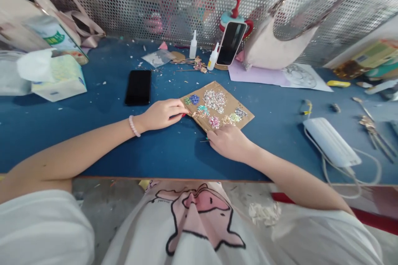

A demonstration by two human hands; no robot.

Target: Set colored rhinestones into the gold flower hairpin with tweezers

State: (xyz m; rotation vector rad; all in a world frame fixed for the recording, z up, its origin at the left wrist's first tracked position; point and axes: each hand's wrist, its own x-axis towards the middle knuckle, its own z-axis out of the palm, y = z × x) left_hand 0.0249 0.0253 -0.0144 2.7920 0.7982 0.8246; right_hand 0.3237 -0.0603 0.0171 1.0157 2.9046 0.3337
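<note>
A square of brown cardboard (228, 95) lies on the blue table, bearing small heaps of sequins or beads: a large silvery-white heap (215, 100), a blue one (194, 99), a pink one (214, 122) and several others. At the cardboard's left corner, my left hand (163, 114) has its fingers pressed together; a small gold piece (196, 114) shows just beyond the fingertips, and what they pinch is unclear. My right hand (230, 143) rests over the near edge, closed on a thin stick (204, 140) whose end sticks out to the left.
Behind the cardboard stand two white glue bottles (193, 45), gold hairpins (199, 64) and a propped phone (231, 44). A black phone (138, 87) lies left, near a tissue box (59, 76). Rightward are a white power bank (332, 141) with cable, pliers (376, 132) and a handbag (273, 45).
</note>
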